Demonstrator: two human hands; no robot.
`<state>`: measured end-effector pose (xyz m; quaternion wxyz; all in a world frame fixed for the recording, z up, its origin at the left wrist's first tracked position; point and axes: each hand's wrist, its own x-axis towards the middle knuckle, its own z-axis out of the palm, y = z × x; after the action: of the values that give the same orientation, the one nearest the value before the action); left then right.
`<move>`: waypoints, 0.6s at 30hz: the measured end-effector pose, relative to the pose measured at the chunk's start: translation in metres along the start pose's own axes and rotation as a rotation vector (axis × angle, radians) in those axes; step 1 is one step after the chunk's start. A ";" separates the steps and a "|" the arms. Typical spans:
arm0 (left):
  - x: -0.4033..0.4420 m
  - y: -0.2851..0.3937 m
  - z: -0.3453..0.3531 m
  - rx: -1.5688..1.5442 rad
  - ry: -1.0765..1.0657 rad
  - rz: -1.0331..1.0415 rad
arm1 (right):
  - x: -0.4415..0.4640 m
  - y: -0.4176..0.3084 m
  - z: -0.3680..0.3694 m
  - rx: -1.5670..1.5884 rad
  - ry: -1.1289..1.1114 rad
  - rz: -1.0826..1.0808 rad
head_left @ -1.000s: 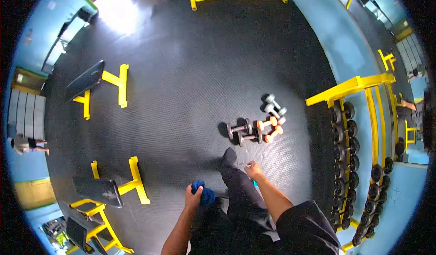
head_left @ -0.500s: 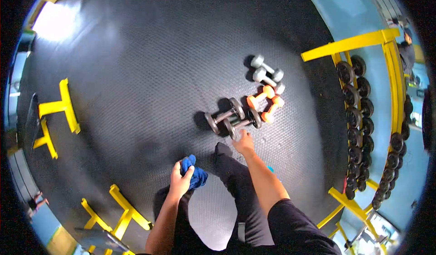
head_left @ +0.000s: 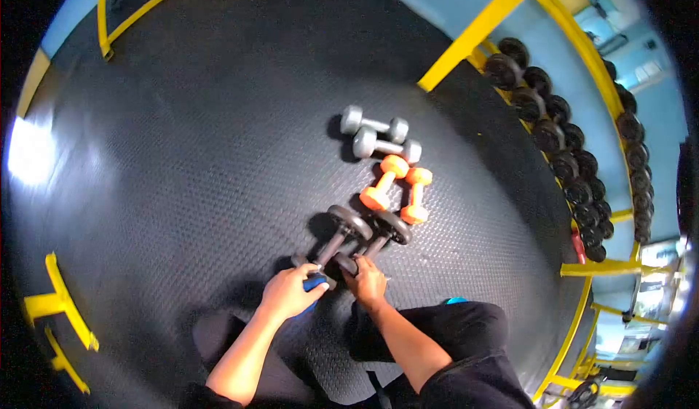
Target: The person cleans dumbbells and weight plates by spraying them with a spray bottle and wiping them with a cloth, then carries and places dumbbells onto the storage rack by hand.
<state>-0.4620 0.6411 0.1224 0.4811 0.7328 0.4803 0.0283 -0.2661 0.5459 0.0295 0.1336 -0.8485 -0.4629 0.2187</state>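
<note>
My left hand point(head_left: 290, 291) is closed on a bunched blue cloth point(head_left: 314, 283), at the near end of the left black dumbbell point(head_left: 332, 249). The fingers of my right hand point(head_left: 369, 282) are on the near disc of the right black dumbbell point(head_left: 378, 246). Both black dumbbells lie on the floor side by side, slanting away from me. Just beyond them are two orange dumbbells point(head_left: 385, 183) point(head_left: 416, 195). Two grey dumbbells point(head_left: 376, 124) point(head_left: 387, 148) lie farther off. My palms hide parts of the cloth and the near discs.
A yellow rack point(head_left: 477, 30) with several black dumbbells point(head_left: 549, 136) stands along the right wall. A yellow frame point(head_left: 64, 303) is at lower left, another point(head_left: 107, 23) at upper left. A small blue object point(head_left: 456, 300) lies by my right knee.
I have lowered and moved nearer to the dumbbells, with my knees bent. My left hand has brought the cloth to the left black dumbbell, and my right hand has taken hold of the right one.
</note>
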 end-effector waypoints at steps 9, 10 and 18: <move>0.036 0.043 0.037 0.176 -0.070 0.063 | -0.003 -0.010 0.002 -0.023 0.014 0.122; 0.038 0.040 0.044 0.158 0.007 0.068 | -0.002 -0.012 0.003 -0.013 0.028 0.110; 0.023 0.027 0.034 -0.045 0.183 0.074 | -0.025 0.014 -0.003 0.105 0.070 0.035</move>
<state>-0.4142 0.6328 0.1146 0.4504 0.7333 0.4941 0.1237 -0.2661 0.5167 0.0323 0.1903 -0.8555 -0.4310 0.2151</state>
